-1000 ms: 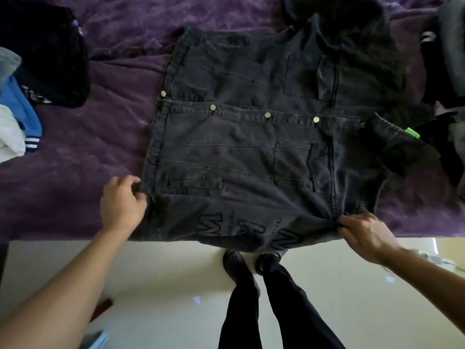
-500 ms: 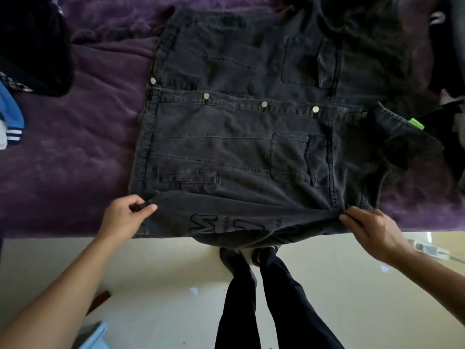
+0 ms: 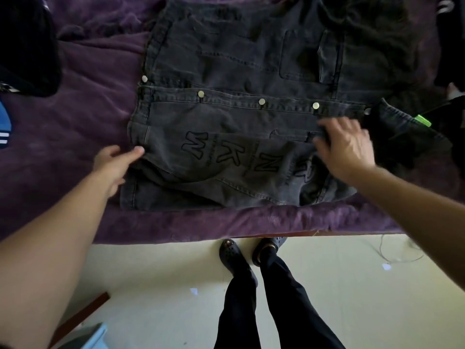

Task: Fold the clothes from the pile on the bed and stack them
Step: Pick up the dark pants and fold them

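Midway through folding a washed-black denim jacket (image 3: 251,71), spread flat and buttoned on a purple plush bedspread (image 3: 75,152), with its row of silver metal buttons (image 3: 261,101) running left to right. Near side of that row: a lettered sleeve panel of the same dark denim (image 3: 226,157), turned in over the jacket front and lying rumpled, short of the buttons.

Judged to be the first sleeve fold, laid but not yet smoothed. Next likely calls for flattening that panel, bringing in the far sleeve from beyond the button row, then doubling the body over.

Reaching in with the left hand (image 3: 113,162) from the near side, past the left end of the button row: fingers relaxed and loosely spread, thumb tip touching the panel's left edge, gripping nothing that can be seen. Stretching the right hand (image 3: 347,147) just below the right end of the row: palm down, fingers splayed over the fabric, seemingly pressing rather than pinching, though motion-blurred there.

Off the left end of the row, well apart: a heap of black clothing (image 3: 25,46) and a blue garment with white stripes (image 3: 3,127). Off the right end: a bright green tag (image 3: 422,120) on more dark cloth.
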{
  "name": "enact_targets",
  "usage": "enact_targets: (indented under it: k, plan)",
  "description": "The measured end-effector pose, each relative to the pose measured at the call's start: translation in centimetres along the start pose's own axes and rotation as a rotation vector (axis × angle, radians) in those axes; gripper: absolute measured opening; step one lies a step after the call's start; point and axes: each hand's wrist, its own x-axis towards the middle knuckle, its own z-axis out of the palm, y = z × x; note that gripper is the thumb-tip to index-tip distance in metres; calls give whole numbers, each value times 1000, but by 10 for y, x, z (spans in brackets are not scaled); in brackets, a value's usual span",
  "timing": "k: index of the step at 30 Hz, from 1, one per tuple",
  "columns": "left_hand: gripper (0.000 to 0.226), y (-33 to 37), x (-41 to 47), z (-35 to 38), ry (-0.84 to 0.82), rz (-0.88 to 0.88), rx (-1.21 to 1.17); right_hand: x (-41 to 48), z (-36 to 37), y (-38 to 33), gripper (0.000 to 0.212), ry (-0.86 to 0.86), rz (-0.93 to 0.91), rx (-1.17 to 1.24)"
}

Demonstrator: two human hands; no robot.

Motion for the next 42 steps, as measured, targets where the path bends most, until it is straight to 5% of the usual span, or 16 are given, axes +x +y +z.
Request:
enact_targets:
  k: [6, 10, 12, 17, 21, 24, 27, 32, 35, 37, 40, 42]
  plan:
    - [37, -8, -11, 23, 42, 176, 48, -87, 34, -46, 75, -247, -376, -11]
    - [22, 8, -15, 5, 55, 181, -209, -83, 46, -36, 20, -97, -302, 109]
    - [23, -6, -18, -9, 114, 66, -267, -77, 40, -16, 10, -22, -247, 157]
    - [53, -76, -27, -32, 166, -172, 260, -89, 20, 22, 31, -92, -168, 100]
    - [64, -53, -31, -21, 314, 205, 499, -55, 21, 7, 39, -33, -36, 42]
    - [68, -37, -35, 5, 201, 466, 725, -15, 32, -6, 53, -344, 128, -61]
    - [71, -28, -33, 23, 190, 522, 825, 7, 29, 9, 32, -331, 94, -148]
    - [66, -40, -20, 41, 68, 493, 943, 23, 6, 41, 39, -300, 314, -234]
    - [71, -41, -20, 49, 147, 396, 868, 2, 10, 20, 49, -56, -18, -174]
    - [72, -37, -27, 53, 267, 608, 892, -22, 20, -1, 55, 12, -275, -86]
    - [62, -44, -40, 65, 87, 1109, 915, -56, 46, -9, 91, -374, -318, -71]
    - [71, -65, -47, 68, -207, 1097, 1042, -74, 60, 4, 107, -532, -246, -148]
